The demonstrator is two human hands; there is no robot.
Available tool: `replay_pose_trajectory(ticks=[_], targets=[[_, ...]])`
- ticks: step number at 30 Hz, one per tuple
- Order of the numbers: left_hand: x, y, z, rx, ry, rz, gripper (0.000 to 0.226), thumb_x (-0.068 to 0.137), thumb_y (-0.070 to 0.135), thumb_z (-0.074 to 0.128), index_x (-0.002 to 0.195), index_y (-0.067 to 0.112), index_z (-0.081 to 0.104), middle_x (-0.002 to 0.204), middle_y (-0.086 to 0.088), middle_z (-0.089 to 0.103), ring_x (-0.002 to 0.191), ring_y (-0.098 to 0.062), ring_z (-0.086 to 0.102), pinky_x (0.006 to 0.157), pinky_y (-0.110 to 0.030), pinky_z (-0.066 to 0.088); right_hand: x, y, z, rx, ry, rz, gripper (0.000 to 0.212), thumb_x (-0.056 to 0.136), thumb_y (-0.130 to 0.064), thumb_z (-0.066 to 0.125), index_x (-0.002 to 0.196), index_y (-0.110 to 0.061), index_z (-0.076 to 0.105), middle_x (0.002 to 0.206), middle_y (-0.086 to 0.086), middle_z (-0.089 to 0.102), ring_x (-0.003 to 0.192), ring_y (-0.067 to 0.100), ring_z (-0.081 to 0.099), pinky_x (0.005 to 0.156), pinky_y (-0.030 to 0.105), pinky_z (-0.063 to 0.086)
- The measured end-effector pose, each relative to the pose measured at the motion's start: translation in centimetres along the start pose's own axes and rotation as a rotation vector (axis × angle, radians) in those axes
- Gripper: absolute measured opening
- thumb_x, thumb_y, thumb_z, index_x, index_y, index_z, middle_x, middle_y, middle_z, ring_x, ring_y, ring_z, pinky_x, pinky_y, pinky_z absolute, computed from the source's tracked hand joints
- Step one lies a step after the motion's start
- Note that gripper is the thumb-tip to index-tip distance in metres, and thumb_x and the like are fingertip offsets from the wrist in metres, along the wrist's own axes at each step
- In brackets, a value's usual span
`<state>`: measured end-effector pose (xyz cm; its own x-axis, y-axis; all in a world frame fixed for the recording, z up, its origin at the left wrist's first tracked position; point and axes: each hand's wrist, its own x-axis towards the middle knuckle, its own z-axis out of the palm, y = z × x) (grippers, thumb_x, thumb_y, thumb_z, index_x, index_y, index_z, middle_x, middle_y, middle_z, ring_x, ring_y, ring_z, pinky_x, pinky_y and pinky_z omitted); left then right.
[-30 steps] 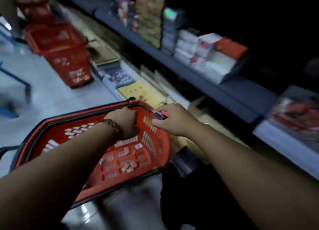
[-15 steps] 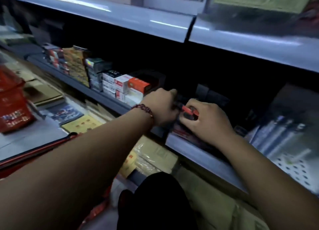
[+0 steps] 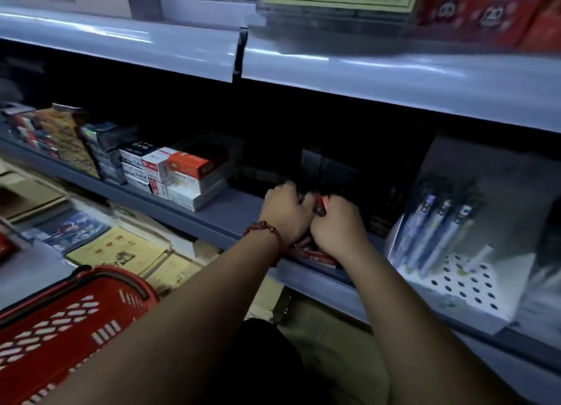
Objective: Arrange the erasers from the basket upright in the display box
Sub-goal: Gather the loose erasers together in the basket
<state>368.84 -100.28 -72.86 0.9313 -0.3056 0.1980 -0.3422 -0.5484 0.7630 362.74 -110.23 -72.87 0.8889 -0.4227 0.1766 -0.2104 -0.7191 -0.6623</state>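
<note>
Closer together than half a second ago: left hand (image 3: 285, 213) and right hand (image 3: 337, 227), now pressed knuckle to knuckle over the shelf (image 3: 218, 222). Pinched in the curled fingers (image 3: 341, 205) of the right hand, a red-and-black eraser (image 3: 320, 206), poking up between the two hands. Left fingers (image 3: 282, 191) curled downward too; impossible to tell whether gripping anything. Directly beneath both sets of fingers, a red display box (image 3: 315, 257) marked 2B at the shelf's front edge, mostly hidden by the hands. Around the left wrist, a red bead bracelet (image 3: 267, 233). Well to the left of the fingers, stacked white and orange cartons (image 3: 185, 174). Just to the right of them, a white stand of pens (image 3: 446, 222). Far below and left of the fingers, the red basket (image 3: 60, 328), contents out of sight.
</note>
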Motion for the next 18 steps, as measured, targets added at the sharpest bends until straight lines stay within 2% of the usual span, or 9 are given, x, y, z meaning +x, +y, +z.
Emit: replay_pose_trajectory(ticks=[3,4,6,8,10,12,14,16,18], targets=[[-0.3,-0.4,-0.7,0.044,-0.052,0.071,0.032,0.1,0.038,0.057,0.077,0.017,0.049,0.088,-0.008,0.059,0.088,-0.03,0.056,0.072,-0.033,0.036,-0.7,0.2,-0.5,0.006,-0.051,-0.011,0.008,0.083,-0.021,0.061,0.08,-0.015,0.057,0.082,0.007,0.064,0.082,0.031,0.063,0.063,0.033,0.046],[-0.6,-0.6,-0.9,0.066,-0.053,0.106,0.032,0.1,0.038,0.056,0.076,0.021,0.044,0.086,-0.004,0.053,0.085,-0.026,0.053,0.071,-0.032,0.032,-1.0,0.3,-0.5,0.008,-0.04,-0.012,0.012,0.083,-0.024,0.062,0.088,-0.015,0.059,0.089,0.007,0.063,0.086,0.03,0.062,0.068,0.033,0.047],[-1.4,-1.1,-1.3,0.163,-0.021,0.226,0.029,0.1,0.04,0.053,0.079,0.024,0.041,0.083,0.0,0.05,0.083,-0.025,0.05,0.078,-0.037,0.038,-1.8,0.4,-0.4,-0.024,-0.033,-0.016,0.031,0.085,-0.027,0.062,0.113,-0.016,0.058,0.106,0.01,0.059,0.102,0.031,0.058,0.082,0.035,0.048],[-1.9,-1.6,-1.7,0.189,-0.056,0.255,0.024,0.096,0.044,0.05,0.098,0.021,0.052,0.095,-0.003,0.062,0.093,-0.025,0.052,0.1,-0.047,0.042,-2.3,0.2,-0.5,-0.075,-0.073,-0.039,0.051,0.087,-0.03,0.061,0.135,-0.022,0.045,0.122,0.01,0.053,0.117,0.03,0.049,0.094,0.036,0.044],[-2.4,-1.9,-2.1,0.129,-0.118,0.213,0.048,0.089,0.047,0.045,0.126,0.019,0.054,0.115,-0.002,0.067,0.103,-0.018,0.051,0.112,-0.051,0.037,-2.8,0.0,-0.8,-0.116,-0.109,-0.076,0.067,0.087,-0.037,0.06,0.147,-0.027,0.03,0.135,0.008,0.048,0.125,0.028,0.042,0.1,0.037,0.04],[-2.8,-2.1,-2.5,0.085,-0.108,0.228,0.059,0.087,0.049,0.045,0.138,0.02,0.05,0.124,0.001,0.064,0.106,-0.011,0.048,0.114,-0.053,0.034,-3.2,-0.1,-1.1,-0.152,-0.118,-0.092,0.076,0.087,-0.044,0.06,0.15,-0.029,0.021,0.141,0.007,0.044,0.129,0.027,0.039,0.104,0.037,0.037],[-3.2,-2.6,-2.6,0.07,-0.08,0.253,0.064,0.088,0.052,0.047,0.144,0.021,0.047,0.132,0.002,0.062,0.118,-0.015,0.051,0.116,-0.054,0.033,-3.6,-0.1,-1.2,-0.178,-0.114,-0.089,0.079,0.087,-0.05,0.058,0.15,-0.028,0.017,0.143,0.007,0.043,0.131,0.027,0.039,0.108,0.039,0.035],[-3.6,-3.1,-2.8,0.06,-0.07,0.265,0.074,0.088,0.059,0.046,0.15,0.02,0.041,0.142,0.002,0.057,0.131,-0.018,0.048,0.118,-0.053,0.031,-4.0,-0.1,-1.3,-0.178,-0.106,-0.089,0.078,0.087,-0.055,0.056,0.15,-0.029,0.018,0.142,0.006,0.043,0.13,0.026,0.039,0.108,0.04,0.035],[-4.1,-3.6,-3.0,0.039,-0.075,0.258,0.08,0.089,0.065,0.045,0.155,0.021,0.036,0.148,0.003,0.054,0.135,-0.016,0.045,0.12,-0.051,0.029,-4.3,0.0,-1.3,-0.192,-0.092,-0.093,0.076,0.087,-0.06,0.054,0.148,-0.03,0.02,0.143,0.005,0.043,0.131,0.026,0.039,0.108,0.04,0.036]])
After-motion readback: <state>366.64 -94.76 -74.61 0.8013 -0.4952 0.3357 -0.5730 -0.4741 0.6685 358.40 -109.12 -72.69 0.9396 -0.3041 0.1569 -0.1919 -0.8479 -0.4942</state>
